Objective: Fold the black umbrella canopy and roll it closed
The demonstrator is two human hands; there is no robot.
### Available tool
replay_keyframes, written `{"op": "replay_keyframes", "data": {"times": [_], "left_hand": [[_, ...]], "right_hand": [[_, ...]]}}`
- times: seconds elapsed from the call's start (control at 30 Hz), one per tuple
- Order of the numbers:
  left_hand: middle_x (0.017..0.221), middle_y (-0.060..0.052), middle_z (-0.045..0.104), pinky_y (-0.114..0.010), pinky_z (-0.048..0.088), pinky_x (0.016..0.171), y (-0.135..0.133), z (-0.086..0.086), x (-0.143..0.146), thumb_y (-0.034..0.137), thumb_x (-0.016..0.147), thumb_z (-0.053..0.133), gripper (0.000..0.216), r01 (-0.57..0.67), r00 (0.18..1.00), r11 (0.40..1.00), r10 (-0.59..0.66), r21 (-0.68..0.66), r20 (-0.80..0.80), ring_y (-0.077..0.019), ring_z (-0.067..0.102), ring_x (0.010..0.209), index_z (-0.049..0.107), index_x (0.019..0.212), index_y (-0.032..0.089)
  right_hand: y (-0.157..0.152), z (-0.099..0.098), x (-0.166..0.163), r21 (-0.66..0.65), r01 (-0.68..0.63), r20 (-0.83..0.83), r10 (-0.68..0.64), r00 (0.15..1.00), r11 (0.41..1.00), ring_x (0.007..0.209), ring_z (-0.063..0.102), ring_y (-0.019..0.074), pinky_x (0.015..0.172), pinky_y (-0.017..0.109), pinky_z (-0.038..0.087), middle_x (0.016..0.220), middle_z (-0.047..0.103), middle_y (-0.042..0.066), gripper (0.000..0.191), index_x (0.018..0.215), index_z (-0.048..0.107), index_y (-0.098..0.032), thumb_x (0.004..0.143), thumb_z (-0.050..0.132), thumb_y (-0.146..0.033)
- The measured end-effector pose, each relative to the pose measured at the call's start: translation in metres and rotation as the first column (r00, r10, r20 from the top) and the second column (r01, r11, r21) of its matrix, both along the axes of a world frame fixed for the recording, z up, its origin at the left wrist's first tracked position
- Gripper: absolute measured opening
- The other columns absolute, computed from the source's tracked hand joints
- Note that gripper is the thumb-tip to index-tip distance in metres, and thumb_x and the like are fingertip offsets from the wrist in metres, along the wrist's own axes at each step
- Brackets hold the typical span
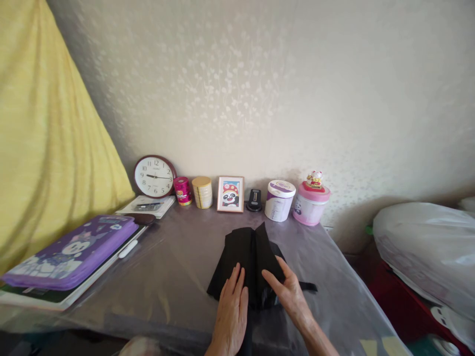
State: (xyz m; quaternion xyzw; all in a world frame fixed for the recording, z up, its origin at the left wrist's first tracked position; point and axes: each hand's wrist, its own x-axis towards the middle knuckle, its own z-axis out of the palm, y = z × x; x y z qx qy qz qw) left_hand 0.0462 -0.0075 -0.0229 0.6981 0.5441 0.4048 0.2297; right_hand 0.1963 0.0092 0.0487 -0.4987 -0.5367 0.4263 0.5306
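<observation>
Fingers (235,280) of the left hand (230,309) lay straight and close together, palm down, not gripping, pressed flat on the near left part of the black fabric piece (248,249). The right hand (292,295) was open too, its fingers (272,278) stretched across the near right part of the fabric; we could not tell whether its thumb was tucked under an edge. The fabric sat at the near middle of the table (174,277), folded into a fan-like shape that narrowed toward the far side, with a thin black strap (308,286) poking out to the right. We judged the flat palms were pinning it down, since the table's glossy clear cover looked slippery. Along the far edge by the wall stood a clock (155,176), red tin (182,191), gold tin (202,192), framed panda picture (230,194), small black device (254,200), white tub (279,200) and pink tub (310,203), all well apart from the hands. At near left lay a purple case (70,252) on a book. To the right, off the table, sat a white plastic bag (426,242). Nothing stood between the hands and the fabric.
</observation>
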Motion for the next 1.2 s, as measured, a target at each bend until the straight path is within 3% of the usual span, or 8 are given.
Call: {"op": "replay_keyframes", "data": {"times": [0.23,0.53,0.73,0.87,1.03,1.2], "left_hand": [[0.143,-0.008,0.038,-0.045,0.028,0.110,0.004,-0.008,-0.002,0.025,0.093,0.027,0.044,-0.023,1.000,1.000,0.023,-0.018,-0.018,-0.0205,0.033,0.132,0.042,0.133,0.018],[0.137,-0.014,0.045,-0.043,0.036,0.105,0.005,-0.036,-0.001,0.020,0.087,0.036,0.045,-0.125,0.971,0.991,0.133,-0.051,0.200,-0.0218,0.042,0.126,0.042,0.132,0.013],[0.131,-0.012,0.052,-0.040,0.038,0.105,0.003,-0.017,-0.005,0.028,0.090,0.036,0.040,-0.054,0.982,0.998,0.059,-0.031,0.182,-0.0214,0.044,0.124,0.050,0.125,0.015],[0.130,-0.012,0.052,-0.042,0.038,0.103,-0.002,-0.012,-0.010,0.034,0.089,0.037,0.042,-0.054,0.984,0.997,0.061,-0.050,0.166,-0.0229,0.046,0.123,0.049,0.126,0.018],[0.121,-0.014,0.059,-0.042,0.044,0.095,-0.010,-0.019,-0.012,0.042,0.082,0.048,0.044,-0.153,0.973,0.986,0.161,-0.064,0.165,-0.0278,0.053,0.115,0.055,0.117,0.016],[0.093,-0.009,0.066,-0.037,0.050,0.078,-0.011,-0.008,-0.005,0.046,0.082,0.047,0.032,-0.222,0.944,0.973,0.232,-0.067,0.233,-0.0241,0.064,0.090,0.058,0.095,0.019]], "right_hand": [[0.012,-0.006,-0.037,0.012,-0.105,-0.029,0.105,0.994,0.994,0.089,0.064,0.0219,0.082,0.035,0.052,0.097,0.068,0.005,0.035,0.108,0.057,-0.018,0.077,0.060,-0.034],[0.014,-0.011,-0.051,0.057,-0.156,0.280,0.134,0.951,0.986,0.078,0.063,0.0185,0.073,0.030,0.052,0.087,0.067,0.002,0.032,0.111,0.055,-0.017,0.081,0.053,-0.029],[0.009,-0.012,-0.050,0.130,-0.191,0.471,0.109,0.876,0.973,0.090,0.060,0.0200,0.086,0.034,0.047,0.093,0.065,0.003,0.045,0.122,0.051,-0.020,0.079,0.058,-0.028],[0.008,-0.011,-0.046,0.157,-0.280,0.514,0.164,0.842,0.947,0.089,0.059,0.0185,0.089,0.035,0.045,0.088,0.065,0.002,0.039,0.120,0.053,-0.022,0.082,0.056,-0.032],[0.007,-0.009,-0.042,0.201,-0.378,0.561,0.210,0.800,0.903,0.090,0.059,0.0183,0.086,0.033,0.044,0.092,0.066,0.003,0.024,0.106,0.064,-0.024,0.089,0.049,-0.031],[0.007,-0.011,-0.038,0.201,-0.402,0.486,0.265,0.833,0.893,0.087,0.060,0.0162,0.085,0.031,0.045,0.090,0.067,0.003,0.026,0.102,0.067,-0.025,0.093,0.043,-0.029]]}}
